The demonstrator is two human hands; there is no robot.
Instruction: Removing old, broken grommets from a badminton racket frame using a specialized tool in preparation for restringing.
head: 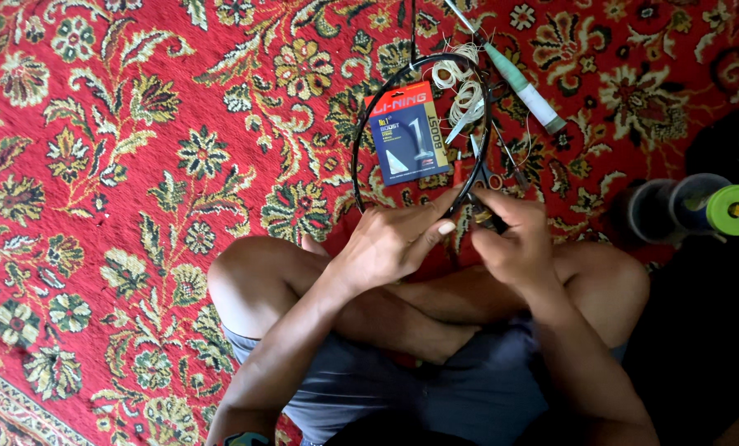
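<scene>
I sit cross-legged on a red floral carpet [122, 165]. A black racket frame [361, 140] without strings lies in front of my knees. My left hand [394, 239] grips the near rim of the frame, thumb along it. My right hand [514, 239] is closed around a small dark tool [483, 216] held at the same part of the rim. Inside the frame lie a blue and orange string packet [408, 132] and coils of white string [460, 87].
A tool with a pale green handle [522, 83] lies beyond the frame, with small metal tools [489, 169] nearby. To the right stand clear plastic tubes, one with a lime green cap [734, 210]. A dark area borders the carpet at right.
</scene>
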